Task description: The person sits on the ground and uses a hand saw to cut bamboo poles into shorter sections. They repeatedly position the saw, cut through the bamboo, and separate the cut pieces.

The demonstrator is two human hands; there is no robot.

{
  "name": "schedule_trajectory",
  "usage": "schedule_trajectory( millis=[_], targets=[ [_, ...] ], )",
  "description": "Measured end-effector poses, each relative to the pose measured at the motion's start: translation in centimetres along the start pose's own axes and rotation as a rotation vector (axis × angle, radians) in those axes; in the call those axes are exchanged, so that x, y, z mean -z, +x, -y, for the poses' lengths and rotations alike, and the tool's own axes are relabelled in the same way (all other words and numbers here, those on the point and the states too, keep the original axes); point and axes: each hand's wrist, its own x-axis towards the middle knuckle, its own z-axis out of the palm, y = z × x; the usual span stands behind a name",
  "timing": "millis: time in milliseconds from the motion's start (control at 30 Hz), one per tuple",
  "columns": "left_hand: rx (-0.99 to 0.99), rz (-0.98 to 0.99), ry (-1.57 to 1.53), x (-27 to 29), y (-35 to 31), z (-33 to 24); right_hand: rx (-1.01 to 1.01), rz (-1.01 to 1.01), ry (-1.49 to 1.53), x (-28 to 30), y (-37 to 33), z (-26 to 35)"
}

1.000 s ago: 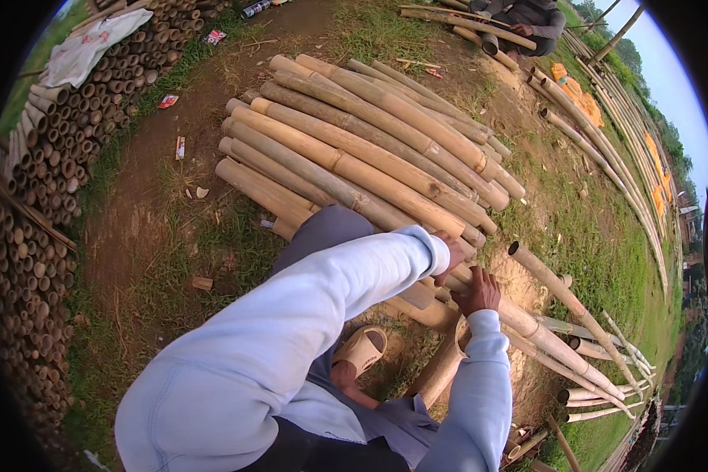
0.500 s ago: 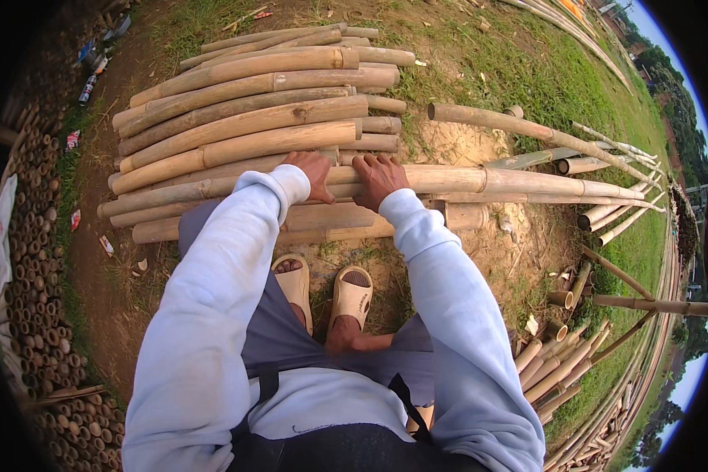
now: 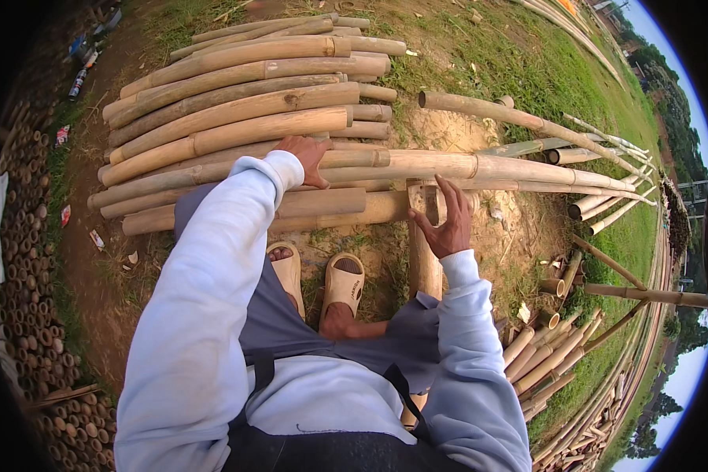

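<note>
Near the middle, my left hand (image 3: 303, 160) lies over a cut bamboo pole (image 3: 354, 159), fingers curled across it and the thumb on the near side. To its right, my right hand (image 3: 448, 224) is off the poles, with thumb and fingers spread apart and nothing visible between them. Just under its fingertips stands a bamboo post (image 3: 425, 267) with a notched top; I cannot tell if they touch. Beyond that hand, a long bamboo pole (image 3: 519, 167) stretches to the right. Several cut bamboo lengths (image 3: 244, 108) lie side by side on the far left.
My sandalled feet (image 3: 343, 287) stand on bare soil. More bamboo poles (image 3: 519, 126) cross at the right, above a stack of short pieces (image 3: 554, 362). A bamboo trestle (image 3: 645, 295) stands at the far right. Stacked bamboo ends (image 3: 31, 291) line the left side.
My right hand has let go of the long bamboo pole and moved right and toward me, with its fingers spread. The notched post now shows. My left hand stays on the bamboo.
</note>
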Motion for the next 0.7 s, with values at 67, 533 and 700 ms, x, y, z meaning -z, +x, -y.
schedule_trajectory(
  millis=[67, 533, 700],
  targets=[
    [-0.023, 0.003, -0.025, -0.5, 0.0, 0.5, -0.203, -0.09, 0.044, 3.1, -5.4, -2.9],
    [0.138, -0.134, -0.13, -0.5, -0.3, -0.6, -1.137, -0.446, -0.004, -2.3, -46.1, -9.1],
    [0.134, -0.094, -0.038, -0.7, 0.5, -1.5, -1.189, -0.377, -0.226, -5.2, -46.7, -8.2]
  ],
)
